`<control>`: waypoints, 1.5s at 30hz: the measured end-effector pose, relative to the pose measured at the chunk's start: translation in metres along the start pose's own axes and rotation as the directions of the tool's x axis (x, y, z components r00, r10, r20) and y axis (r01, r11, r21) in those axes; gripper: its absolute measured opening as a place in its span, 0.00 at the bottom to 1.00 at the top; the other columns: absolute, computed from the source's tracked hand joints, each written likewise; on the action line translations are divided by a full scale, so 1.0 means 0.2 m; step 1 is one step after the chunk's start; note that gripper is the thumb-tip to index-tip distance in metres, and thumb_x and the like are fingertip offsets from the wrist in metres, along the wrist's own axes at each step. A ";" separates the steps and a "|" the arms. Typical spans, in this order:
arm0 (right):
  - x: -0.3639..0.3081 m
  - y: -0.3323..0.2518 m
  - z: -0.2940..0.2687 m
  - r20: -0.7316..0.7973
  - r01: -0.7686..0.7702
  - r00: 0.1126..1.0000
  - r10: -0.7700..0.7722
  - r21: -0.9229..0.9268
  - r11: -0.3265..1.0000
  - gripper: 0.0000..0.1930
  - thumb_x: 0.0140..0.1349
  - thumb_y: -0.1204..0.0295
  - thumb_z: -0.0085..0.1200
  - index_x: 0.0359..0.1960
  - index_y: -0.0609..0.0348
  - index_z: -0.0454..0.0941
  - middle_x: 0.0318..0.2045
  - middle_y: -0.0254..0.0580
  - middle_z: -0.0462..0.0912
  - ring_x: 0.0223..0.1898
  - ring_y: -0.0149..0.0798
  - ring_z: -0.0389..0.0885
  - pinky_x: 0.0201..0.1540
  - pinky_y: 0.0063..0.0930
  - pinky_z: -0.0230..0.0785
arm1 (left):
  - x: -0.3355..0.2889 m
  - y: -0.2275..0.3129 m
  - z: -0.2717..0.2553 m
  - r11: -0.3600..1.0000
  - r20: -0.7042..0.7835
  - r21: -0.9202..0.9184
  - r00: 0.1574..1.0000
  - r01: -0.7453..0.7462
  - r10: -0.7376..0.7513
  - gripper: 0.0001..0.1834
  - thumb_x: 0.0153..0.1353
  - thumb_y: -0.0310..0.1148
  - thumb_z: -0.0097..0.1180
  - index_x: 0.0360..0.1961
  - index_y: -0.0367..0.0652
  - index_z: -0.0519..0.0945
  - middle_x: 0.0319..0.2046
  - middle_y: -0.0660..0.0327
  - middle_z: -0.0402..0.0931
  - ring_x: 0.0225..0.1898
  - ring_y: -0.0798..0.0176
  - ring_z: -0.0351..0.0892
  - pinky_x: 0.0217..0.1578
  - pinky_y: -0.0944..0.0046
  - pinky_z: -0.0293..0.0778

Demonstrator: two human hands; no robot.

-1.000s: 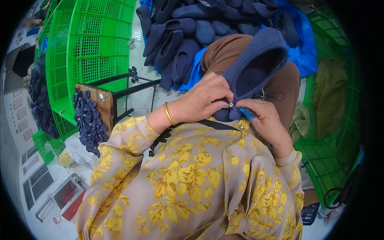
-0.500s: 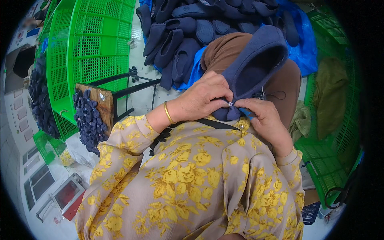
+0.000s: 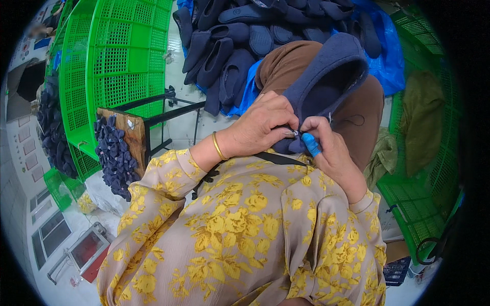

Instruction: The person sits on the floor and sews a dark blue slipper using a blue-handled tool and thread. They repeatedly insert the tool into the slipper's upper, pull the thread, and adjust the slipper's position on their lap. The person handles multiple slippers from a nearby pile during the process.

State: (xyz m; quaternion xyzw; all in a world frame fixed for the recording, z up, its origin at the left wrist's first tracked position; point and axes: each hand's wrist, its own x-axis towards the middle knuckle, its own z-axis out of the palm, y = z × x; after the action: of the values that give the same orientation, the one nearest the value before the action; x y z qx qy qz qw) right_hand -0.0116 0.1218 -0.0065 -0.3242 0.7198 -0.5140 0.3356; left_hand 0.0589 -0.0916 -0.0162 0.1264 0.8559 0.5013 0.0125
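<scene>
A navy cloth slipper [image 3: 326,69] rests against my brown-trousered knee, its opening toward me and one end between my hands. Gathered navy fabric, like a bow [image 3: 290,146], sits at that end, with a small whitish bit at its centre. My left hand [image 3: 259,126] is closed, pinching the fabric where it meets the slipper. Close beside it, my right hand [image 3: 333,149] is closed too, thumb and fingers pinched at the same spot; what they grip is too small to make out. A blue wrap [image 3: 311,144] covers one right-hand digit. Dark thread [image 3: 353,120] loops over the knee.
Many navy slippers [image 3: 236,71] lie heaped on blue sheeting [image 3: 389,66] ahead. At left, navy fabric bows [image 3: 113,158] cover a wooden board [image 3: 133,135] beside a black metal frame [image 3: 176,111]. Green plastic crates [image 3: 127,56] stand left and right; olive cloth [image 3: 422,122] hangs at right.
My right hand has turned and its fingers have curled in, bringing the blue-wrapped digit into fuller view. My left hand and the slipper stay nearly in place.
</scene>
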 end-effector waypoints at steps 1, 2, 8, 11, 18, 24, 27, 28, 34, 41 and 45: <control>0.01 -0.01 0.00 0.025 0.022 0.999 -0.021 -0.037 0.999 0.21 0.51 0.86 0.50 0.47 0.53 0.67 0.27 0.51 0.77 0.32 0.55 0.80 0.33 0.43 0.70 | 0.00 0.00 0.00 1.000 0.003 0.000 1.000 -0.002 0.002 0.09 0.52 0.28 0.65 0.36 0.45 0.81 0.34 0.62 0.73 0.40 0.57 0.70 0.45 0.62 0.66; 0.02 -0.02 0.00 0.053 0.048 0.998 -0.044 -0.073 0.996 0.20 0.52 0.85 0.50 0.46 0.53 0.68 0.27 0.51 0.78 0.32 0.55 0.80 0.33 0.43 0.70 | 0.00 0.01 0.00 1.000 0.004 0.003 1.000 -0.003 0.003 0.09 0.52 0.28 0.64 0.36 0.45 0.81 0.34 0.62 0.73 0.40 0.57 0.70 0.45 0.62 0.66; 0.05 -0.16 -0.04 0.181 0.141 0.982 -0.057 -0.489 0.861 0.15 0.51 0.77 0.56 0.41 0.52 0.73 0.30 0.42 0.79 0.32 0.50 0.80 0.33 0.39 0.71 | 0.01 0.00 0.00 1.000 -0.026 0.006 0.999 -0.030 0.030 0.09 0.52 0.27 0.64 0.36 0.44 0.81 0.33 0.61 0.73 0.40 0.56 0.71 0.44 0.61 0.66; 0.04 -0.19 -0.03 0.117 0.231 0.972 -0.205 -0.658 0.717 0.13 0.50 0.77 0.56 0.39 0.52 0.74 0.34 0.40 0.78 0.34 0.45 0.79 0.33 0.36 0.70 | 0.01 0.02 -0.01 1.000 -0.009 0.014 1.000 0.027 -0.027 0.08 0.52 0.27 0.64 0.35 0.43 0.80 0.33 0.61 0.73 0.39 0.56 0.71 0.43 0.61 0.67; -0.01 -0.22 -0.06 -0.355 0.173 0.932 0.067 0.602 0.780 0.04 0.69 0.77 0.48 0.43 0.56 0.70 0.36 0.40 0.79 0.25 0.22 0.69 0.26 0.16 0.60 | 0.02 0.07 0.01 0.996 -0.041 0.089 0.999 0.011 -0.007 0.09 0.51 0.26 0.65 0.35 0.43 0.80 0.33 0.60 0.73 0.39 0.56 0.72 0.44 0.60 0.67; -0.10 -0.11 -0.07 -0.285 -0.055 0.953 0.105 0.180 0.982 0.04 0.64 0.80 0.52 0.39 0.62 0.76 0.28 0.29 0.75 0.29 0.20 0.67 0.32 0.16 0.62 | -0.02 0.13 -0.02 0.994 -0.120 0.105 0.993 0.014 -0.001 0.11 0.49 0.27 0.68 0.34 0.43 0.81 0.34 0.61 0.74 0.39 0.57 0.73 0.41 0.61 0.68; -0.13 -0.13 -0.06 -0.204 -0.169 0.962 0.183 0.080 0.982 0.07 0.60 0.82 0.53 0.39 0.62 0.79 0.23 0.34 0.76 0.25 0.21 0.69 0.30 0.19 0.64 | -0.02 0.13 -0.01 0.992 -0.145 0.123 0.989 -0.007 0.025 0.11 0.47 0.26 0.68 0.33 0.43 0.81 0.33 0.61 0.74 0.38 0.57 0.72 0.39 0.62 0.68; -0.12 -0.13 -0.05 -0.206 -0.163 0.963 0.175 0.073 0.984 0.07 0.60 0.82 0.53 0.39 0.63 0.79 0.24 0.35 0.77 0.25 0.22 0.70 0.30 0.19 0.65 | -0.02 0.13 -0.01 0.992 -0.146 0.128 0.989 -0.003 0.022 0.11 0.47 0.26 0.68 0.33 0.43 0.81 0.33 0.61 0.74 0.37 0.58 0.72 0.39 0.62 0.68; -0.11 -0.16 -0.06 -0.180 -0.174 0.968 0.174 0.018 0.985 0.07 0.59 0.82 0.53 0.39 0.64 0.80 0.26 0.41 0.82 0.26 0.24 0.75 0.31 0.22 0.68 | -0.02 0.14 0.00 0.991 -0.149 0.135 0.989 0.000 0.021 0.11 0.47 0.26 0.69 0.33 0.43 0.81 0.32 0.61 0.74 0.37 0.58 0.72 0.37 0.63 0.69; -0.09 -0.18 -0.06 -0.171 -0.209 0.965 0.199 -0.045 0.977 0.07 0.59 0.80 0.54 0.38 0.63 0.80 0.26 0.46 0.82 0.24 0.31 0.77 0.30 0.24 0.69 | -0.03 0.13 0.00 0.992 -0.150 0.128 0.988 -0.009 0.029 0.11 0.47 0.26 0.68 0.33 0.43 0.81 0.33 0.60 0.74 0.37 0.58 0.72 0.38 0.63 0.69; -0.07 -0.19 -0.05 -0.150 -0.240 0.963 0.225 -0.091 0.967 0.08 0.56 0.80 0.54 0.37 0.64 0.80 0.28 0.51 0.81 0.26 0.44 0.80 0.33 0.31 0.71 | -0.03 0.13 0.00 0.992 -0.141 0.127 0.990 -0.006 0.024 0.11 0.47 0.26 0.68 0.33 0.43 0.81 0.33 0.60 0.74 0.38 0.58 0.73 0.38 0.62 0.69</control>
State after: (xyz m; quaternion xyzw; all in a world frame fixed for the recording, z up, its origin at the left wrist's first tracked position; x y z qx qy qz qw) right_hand -0.0083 0.1282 0.0338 -0.2186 0.8012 -0.4526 0.3248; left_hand 0.0691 -0.0809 0.0053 0.0973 0.8836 0.4539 -0.0605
